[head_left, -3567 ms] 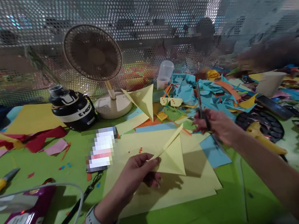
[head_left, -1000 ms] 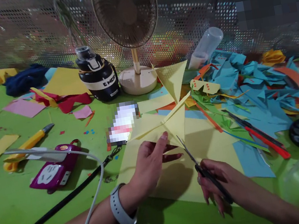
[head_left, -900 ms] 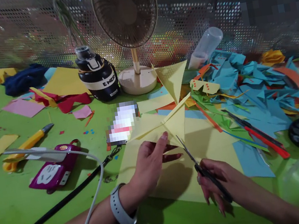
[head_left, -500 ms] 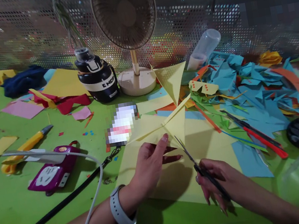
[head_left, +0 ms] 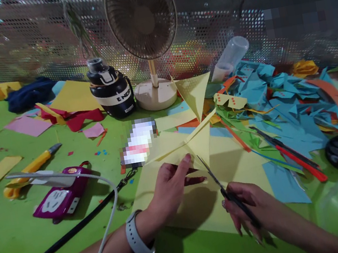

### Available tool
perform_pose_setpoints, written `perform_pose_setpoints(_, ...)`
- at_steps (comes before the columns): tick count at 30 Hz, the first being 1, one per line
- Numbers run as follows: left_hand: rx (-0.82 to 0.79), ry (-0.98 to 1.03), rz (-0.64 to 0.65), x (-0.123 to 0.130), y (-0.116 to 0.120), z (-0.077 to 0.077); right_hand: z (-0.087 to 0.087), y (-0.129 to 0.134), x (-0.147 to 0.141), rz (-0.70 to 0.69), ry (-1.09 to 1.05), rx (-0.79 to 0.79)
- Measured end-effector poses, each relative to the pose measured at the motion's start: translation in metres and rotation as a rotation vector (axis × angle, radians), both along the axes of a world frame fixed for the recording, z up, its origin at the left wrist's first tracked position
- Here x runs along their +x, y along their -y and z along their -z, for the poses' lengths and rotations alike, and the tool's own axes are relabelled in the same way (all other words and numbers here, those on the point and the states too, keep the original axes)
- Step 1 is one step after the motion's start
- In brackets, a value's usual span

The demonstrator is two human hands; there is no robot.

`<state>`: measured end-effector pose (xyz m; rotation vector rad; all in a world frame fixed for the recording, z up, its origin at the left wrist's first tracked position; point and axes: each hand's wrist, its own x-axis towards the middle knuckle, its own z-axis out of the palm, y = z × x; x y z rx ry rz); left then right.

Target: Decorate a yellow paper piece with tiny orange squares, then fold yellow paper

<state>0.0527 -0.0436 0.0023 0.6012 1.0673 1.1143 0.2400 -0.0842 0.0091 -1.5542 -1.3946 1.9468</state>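
Between the thumb and fingers of my left hand (head_left: 174,186) is the lower edge of a folded yellow paper (head_left: 199,141), whose folds rise in points toward the fan. My right hand (head_left: 250,203) is closed around the handles of dark scissors (head_left: 220,187), and their blades point up and left at the lower edge of the folded paper. Whether the tips touch the paper is hard to tell. Underneath both hands lie larger flat yellow sheets (head_left: 234,167) on the green table (head_left: 108,227).
A fan (head_left: 157,96), a black bottle (head_left: 112,93) and a phone (head_left: 139,142) stand or lie beyond my hands. At left are a purple power socket (head_left: 62,196) and a yellow cutter (head_left: 37,161). Blue paper scraps (head_left: 301,121) and a red-black tool (head_left: 301,160) lie right.
The whole view has shifted slightly, with objects sitting a little lower in the frame. Both hands, the folded paper and the scissors keep nearly the same pose.
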Motion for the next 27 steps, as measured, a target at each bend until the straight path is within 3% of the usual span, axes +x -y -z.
perform_pose_setpoints(27,0.008,-0.057,-0.019,0.001,-0.001,0.003,0.014,0.004,0.0,0.022,0.025,-0.032)
